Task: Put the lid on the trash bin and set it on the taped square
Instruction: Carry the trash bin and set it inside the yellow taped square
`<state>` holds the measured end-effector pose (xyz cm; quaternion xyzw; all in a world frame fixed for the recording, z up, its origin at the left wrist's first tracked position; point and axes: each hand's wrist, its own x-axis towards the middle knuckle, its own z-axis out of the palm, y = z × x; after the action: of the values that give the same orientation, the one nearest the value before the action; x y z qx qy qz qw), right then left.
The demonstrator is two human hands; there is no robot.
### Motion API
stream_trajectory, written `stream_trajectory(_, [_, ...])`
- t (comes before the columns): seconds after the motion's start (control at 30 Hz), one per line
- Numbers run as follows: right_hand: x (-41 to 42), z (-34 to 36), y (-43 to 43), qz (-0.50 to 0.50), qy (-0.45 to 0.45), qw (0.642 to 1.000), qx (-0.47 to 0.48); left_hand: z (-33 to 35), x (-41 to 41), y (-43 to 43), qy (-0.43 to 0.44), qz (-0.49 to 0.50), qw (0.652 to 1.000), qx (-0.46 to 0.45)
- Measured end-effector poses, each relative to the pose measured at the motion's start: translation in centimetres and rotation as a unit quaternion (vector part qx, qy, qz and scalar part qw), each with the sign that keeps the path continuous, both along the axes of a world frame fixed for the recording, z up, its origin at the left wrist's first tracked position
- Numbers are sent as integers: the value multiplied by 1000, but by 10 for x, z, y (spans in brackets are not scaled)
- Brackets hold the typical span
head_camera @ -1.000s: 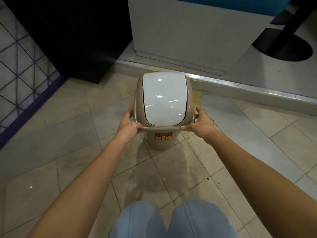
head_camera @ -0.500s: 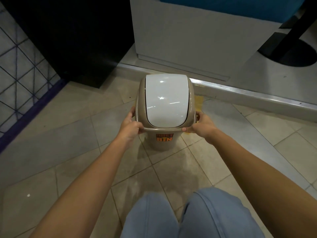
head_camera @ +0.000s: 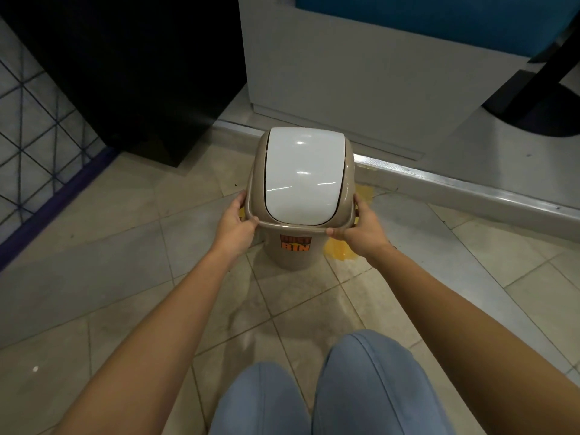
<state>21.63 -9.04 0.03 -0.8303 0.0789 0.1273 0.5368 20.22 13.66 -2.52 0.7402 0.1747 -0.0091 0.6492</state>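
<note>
A beige trash bin (head_camera: 293,255) with an orange label stands upright on the tiled floor, its lid (head_camera: 301,177) fitted on top with a white swing flap. My left hand (head_camera: 237,227) grips the lid's left rim and my right hand (head_camera: 361,230) grips the right rim. Yellow tape of the square (head_camera: 340,249) shows on the floor just right of the bin's base and behind it by the step. The bin hides most of the tape.
A raised step with a metal edge (head_camera: 455,183) runs behind the bin. A white cabinet (head_camera: 361,73) stands on it, a black cabinet (head_camera: 125,73) at back left, a patterned panel (head_camera: 31,127) at the left. My knees (head_camera: 314,387) are at the bottom.
The bin has shifted slightly away from me toward the step, both hands still on the lid rim. More yellow tape now shows at the bin's right.
</note>
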Motion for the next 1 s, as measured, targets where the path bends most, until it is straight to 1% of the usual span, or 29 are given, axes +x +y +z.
stream_trajectory(0.17, [17, 4, -7, 14, 18, 1000, 7, -2, 13, -4, 14, 13, 1000, 19])
stream_trajectory(0.33, [29, 2, -3, 11, 13, 1000, 4, -1, 33, -3, 28, 41, 999, 8])
stream_trajectory(0.5, [44, -2, 2, -9, 3, 1000, 18, -4, 55, 3, 18, 17, 1000, 12])
stream_trajectory(0.6, [50, -2, 4, -2, -7, 1000, 2, -6, 59, 3, -1, 1, 999, 37])
stream_trajectory(0.8, [57, 0, 7, 6, -2, 999, -53, -7, 66, 4, 9, -14, 1000, 27])
stream_trajectory(1.0, [72, -5, 9, 0, -9, 999, -34, -9, 85, 8, 3, -25, 999, 30])
